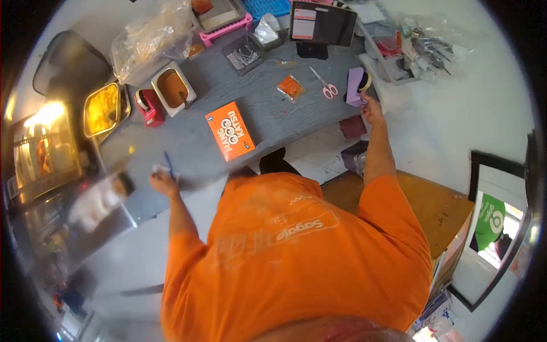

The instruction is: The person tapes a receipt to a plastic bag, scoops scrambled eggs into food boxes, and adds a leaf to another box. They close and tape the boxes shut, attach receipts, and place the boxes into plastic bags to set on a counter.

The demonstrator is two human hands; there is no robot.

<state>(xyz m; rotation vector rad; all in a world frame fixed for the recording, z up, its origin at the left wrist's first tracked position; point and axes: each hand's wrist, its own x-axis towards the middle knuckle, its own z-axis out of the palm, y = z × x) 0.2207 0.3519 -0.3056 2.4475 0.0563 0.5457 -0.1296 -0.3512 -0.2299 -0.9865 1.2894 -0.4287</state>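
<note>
At the desk's left front, my left hand point(163, 182) is closed on a small whitish piece, blurred, with a thin blue strip point(168, 162) beside it. My right hand point(373, 110) is at the near end of a purple tape dispenser point(354, 86); its fingers are pressed together, and what is between them is too small to tell. Pink-handled scissors point(327, 88) lie open just left of the dispenser. A small clear packet with orange contents point(290, 87) rests farther left. Between my hands, an orange box point(230, 131) lies on the grey desk point(273, 126).
A red tape dispenser point(150, 108), a metal tray of brown sauce point(172, 89) and a yellow-filled tray point(102, 110) stand at left. Along the back are a clear container point(243, 58) and a tablet point(322, 24). A bin of bags point(384, 57) is at right.
</note>
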